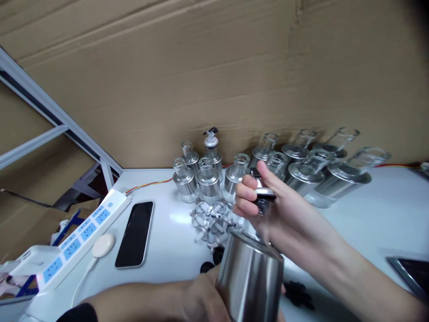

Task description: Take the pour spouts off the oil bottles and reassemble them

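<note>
My left hand (209, 297) is wrapped round a steel-sleeved glass bottle (251, 277), tilted at the bottom of the view. My right hand (288, 214) grips a pour-spout stopper (264, 193) with a silver collar and black plug, fingers curled round its top. The plug sits just above the bottle's glass neck, which is blurred and partly behind my wrist; I cannot tell whether they touch. Behind my hands lies a pile of silver stopper parts (214, 221). Near the bottle are black round parts (218, 256), and a cluster of small black pieces (298, 295) lies beneath my right forearm.
Several steel-sleeved glass bottles (209, 183) stand along the cardboard wall (187, 80); one bottle (211, 152) has a stopper fitted. At left are a black phone (136, 235), a white power strip (80, 237) and a round white charger (103, 245). A dark-screened device (414, 273) lies at right.
</note>
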